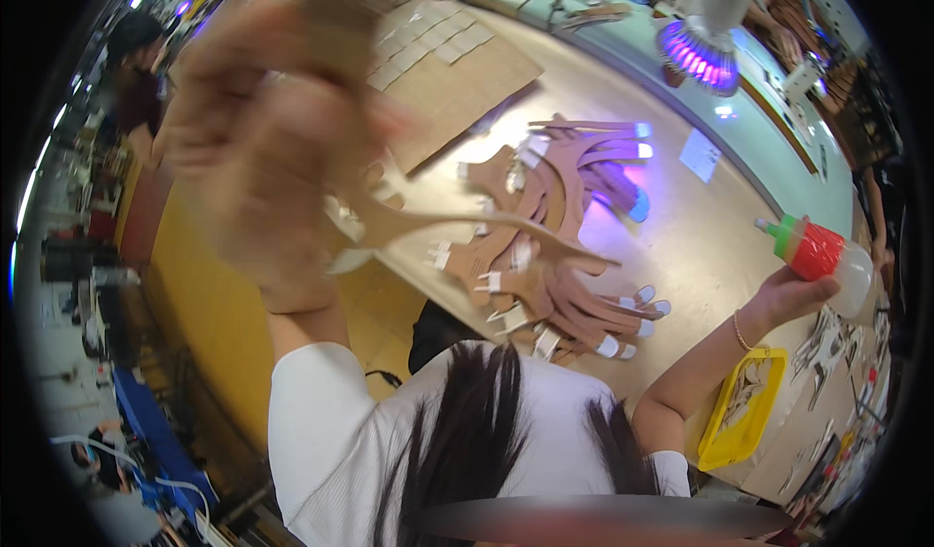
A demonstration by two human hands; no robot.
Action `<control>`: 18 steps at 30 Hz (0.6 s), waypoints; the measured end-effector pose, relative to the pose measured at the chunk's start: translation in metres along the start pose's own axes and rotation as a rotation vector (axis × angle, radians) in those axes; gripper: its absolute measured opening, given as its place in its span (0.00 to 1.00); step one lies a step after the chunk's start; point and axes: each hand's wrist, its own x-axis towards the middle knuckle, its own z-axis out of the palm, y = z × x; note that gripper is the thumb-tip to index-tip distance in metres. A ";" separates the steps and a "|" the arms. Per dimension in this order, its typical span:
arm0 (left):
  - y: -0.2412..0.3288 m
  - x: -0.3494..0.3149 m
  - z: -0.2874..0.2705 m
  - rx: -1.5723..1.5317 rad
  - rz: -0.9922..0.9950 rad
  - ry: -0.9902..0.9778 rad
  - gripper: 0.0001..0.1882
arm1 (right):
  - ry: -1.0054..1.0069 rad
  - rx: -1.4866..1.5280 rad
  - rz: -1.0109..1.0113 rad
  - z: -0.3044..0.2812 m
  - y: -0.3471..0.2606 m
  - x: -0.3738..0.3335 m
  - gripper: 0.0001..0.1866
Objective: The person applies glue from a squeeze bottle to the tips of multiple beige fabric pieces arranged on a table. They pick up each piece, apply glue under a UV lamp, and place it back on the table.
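Note:
My left hand (263,148), raised close and smeared by motion, is closed round a tan leather-like strap (341,31). Below that hand, a forked tan piece (389,224) reaches right over the pile; whether it joins the held strap I cannot tell. My right hand (800,299) grips a small squeeze bottle (850,279), clear with a red band and a green nozzle cap, tilted to the upper left. Between my hands, several tan straps (555,206) with white tags and pale tips lie heaped on the table (671,255).
A lamp (700,55) casts violet light over the table's far side. A brown board (467,90) bears rows of pale squares. Beside my right forearm sits a yellow tray (744,411) with small pieces. Another person (136,90) is at the far left.

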 end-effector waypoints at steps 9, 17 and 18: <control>0.074 -0.031 -0.104 0.223 0.003 0.525 0.13 | -0.084 -0.003 0.042 0.014 -0.027 -0.025 0.54; 0.088 -0.048 -0.117 0.364 -0.028 0.457 0.13 | -0.162 0.316 0.353 0.028 -0.032 -0.040 0.47; 0.095 -0.049 -0.114 0.385 0.003 0.489 0.13 | -0.229 0.331 0.349 0.030 -0.032 -0.042 0.47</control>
